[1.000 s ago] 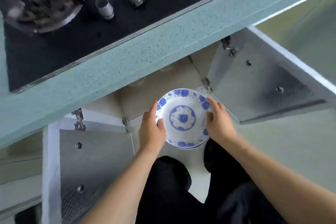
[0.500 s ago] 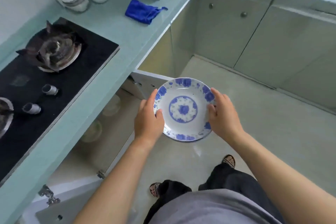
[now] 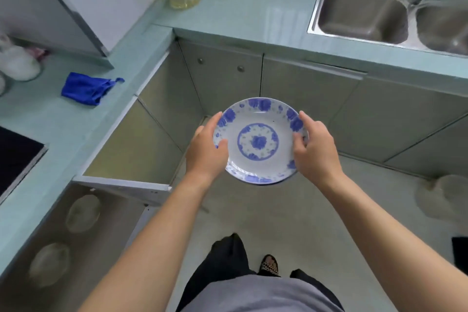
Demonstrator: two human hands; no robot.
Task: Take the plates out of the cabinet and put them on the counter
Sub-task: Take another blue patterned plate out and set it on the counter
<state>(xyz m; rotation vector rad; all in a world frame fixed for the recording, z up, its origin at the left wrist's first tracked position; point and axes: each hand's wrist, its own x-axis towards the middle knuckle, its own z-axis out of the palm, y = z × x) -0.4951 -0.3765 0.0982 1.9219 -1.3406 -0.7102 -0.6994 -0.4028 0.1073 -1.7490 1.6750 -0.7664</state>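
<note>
- Left hand [image 3: 206, 153] and right hand [image 3: 314, 152] clamp the plate [image 3: 258, 140] by opposite rims, above the floor.
- Open cabinet [image 3: 76, 230] at lower left; blurred shapes inside, perhaps dishes.

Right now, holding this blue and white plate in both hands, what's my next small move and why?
Probably carry the plate forward to the bare counter left of the sink and set it down. Left hand and right hand grip opposite rims, and it hangs over the floor.

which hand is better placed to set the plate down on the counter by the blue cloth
Left, probably. The left hand grips the plate on the side nearer the counter with the blue cloth; the right hand is on the far rim.
</note>
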